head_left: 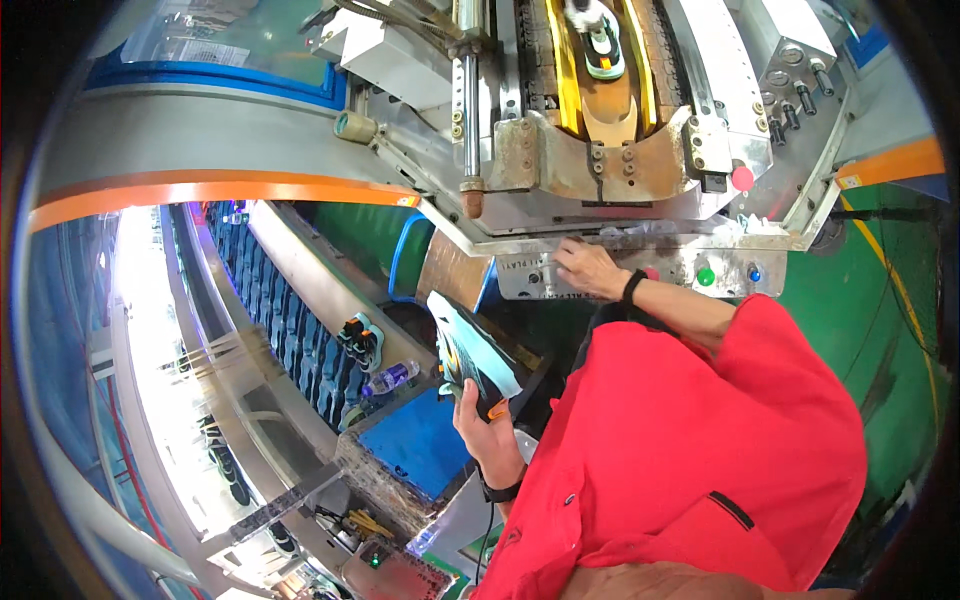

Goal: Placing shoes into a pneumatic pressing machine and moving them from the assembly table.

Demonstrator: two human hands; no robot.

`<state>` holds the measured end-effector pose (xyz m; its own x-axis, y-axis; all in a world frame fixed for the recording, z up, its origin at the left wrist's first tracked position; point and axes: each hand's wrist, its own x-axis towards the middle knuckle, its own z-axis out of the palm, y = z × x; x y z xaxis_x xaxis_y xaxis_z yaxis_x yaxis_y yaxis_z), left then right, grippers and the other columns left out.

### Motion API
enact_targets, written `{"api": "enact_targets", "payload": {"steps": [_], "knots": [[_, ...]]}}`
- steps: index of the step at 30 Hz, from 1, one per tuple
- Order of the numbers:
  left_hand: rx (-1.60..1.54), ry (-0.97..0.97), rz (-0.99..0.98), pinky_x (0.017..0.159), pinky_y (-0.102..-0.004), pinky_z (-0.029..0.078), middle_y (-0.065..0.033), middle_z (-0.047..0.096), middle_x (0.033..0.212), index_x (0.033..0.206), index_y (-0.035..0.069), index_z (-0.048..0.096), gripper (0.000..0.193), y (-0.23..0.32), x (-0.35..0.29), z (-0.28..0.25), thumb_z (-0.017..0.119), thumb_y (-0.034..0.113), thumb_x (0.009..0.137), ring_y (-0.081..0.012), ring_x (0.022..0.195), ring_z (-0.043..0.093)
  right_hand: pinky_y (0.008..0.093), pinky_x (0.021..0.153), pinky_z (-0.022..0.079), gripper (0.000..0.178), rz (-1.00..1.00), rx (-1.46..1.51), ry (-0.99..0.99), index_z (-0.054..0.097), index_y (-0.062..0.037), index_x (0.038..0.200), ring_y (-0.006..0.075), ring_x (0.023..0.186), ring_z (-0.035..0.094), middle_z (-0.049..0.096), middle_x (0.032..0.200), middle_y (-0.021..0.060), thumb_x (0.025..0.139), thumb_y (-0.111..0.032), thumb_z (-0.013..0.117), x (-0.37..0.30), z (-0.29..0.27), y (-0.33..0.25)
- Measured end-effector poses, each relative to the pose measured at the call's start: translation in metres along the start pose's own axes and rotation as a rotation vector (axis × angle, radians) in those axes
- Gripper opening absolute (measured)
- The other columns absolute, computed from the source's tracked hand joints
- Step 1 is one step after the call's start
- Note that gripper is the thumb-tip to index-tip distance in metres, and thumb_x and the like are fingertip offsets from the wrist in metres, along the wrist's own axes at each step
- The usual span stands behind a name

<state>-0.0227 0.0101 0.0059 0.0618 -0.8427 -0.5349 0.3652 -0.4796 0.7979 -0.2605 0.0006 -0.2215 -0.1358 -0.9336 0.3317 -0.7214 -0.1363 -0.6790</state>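
A sneaker (470,350) with a pale blue sole and dark upper is in my left hand (487,435). Its sole is turned up toward me, and my fingers grip its lower end. My right hand (592,268) is at the machine's front control panel (640,280), fingers bent in near a small dark switch (533,278). What those fingers hold, if anything, is hidden. Beyond the panel, another sneaker (603,55) sits toe toward me in the machine, between two yellow side pads (563,70).
Green (706,276) and blue (755,272) buttons sit right of my right hand. To the left, a blue-topped stand (415,440) is beside a purple-labelled bottle (390,378), a dark sneaker (362,342) and a conveyor (285,310). A metal rod (471,130) hangs at the machine's left.
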Motion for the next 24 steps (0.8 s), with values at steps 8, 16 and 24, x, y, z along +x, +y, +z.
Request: {"api": "enact_targets", "payload": {"steps": [8, 16, 24], "knots": [[-0.039, -0.020, 0.022, 0.078, -0.0405, 0.050, -0.0079, 0.065, 0.103, 0.107, 0.000, 0.060, 0.023, -0.003, 0.011, -0.011, 0.064, 0.014, 0.089, -0.0224, 0.093, 0.064, 0.0359, 0.081, 0.052, 0.069, -0.108, -0.078, 1.094, 0.046, 0.0000, 0.129, 0.0223, 0.093, 0.063, 0.063, 0.111, 0.0152, 0.073, -0.021, 0.081, 0.221, -0.364, -0.055], [-0.032, -0.031, 0.029, 0.079, -0.0404, 0.050, -0.0098, 0.064, 0.104, 0.108, 0.000, 0.060, 0.025, -0.026, -0.003, -0.013, 0.064, 0.014, 0.088, -0.0240, 0.095, 0.064, 0.0365, 0.083, 0.051, 0.053, -0.172, 0.287, 0.674, 0.053, -0.0025, 0.124, 0.0264, 0.096, 0.063, 0.063, 0.110, 0.0153, 0.077, -0.018, 0.073, 0.347, -0.434, -0.046], [-0.158, 0.103, 0.080, 0.081, -0.0384, 0.050, -0.0080, 0.065, 0.106, 0.113, 0.001, 0.060, 0.029, -0.043, -0.047, -0.060, 0.065, 0.014, 0.088, -0.0223, 0.097, 0.063, 0.0341, 0.085, 0.051, 0.044, -0.116, 0.264, 0.661, 0.056, -0.0001, 0.122, 0.0245, 0.097, 0.064, 0.065, 0.111, 0.0146, 0.083, -0.018, 0.069, 0.338, -0.401, -0.040]]}}
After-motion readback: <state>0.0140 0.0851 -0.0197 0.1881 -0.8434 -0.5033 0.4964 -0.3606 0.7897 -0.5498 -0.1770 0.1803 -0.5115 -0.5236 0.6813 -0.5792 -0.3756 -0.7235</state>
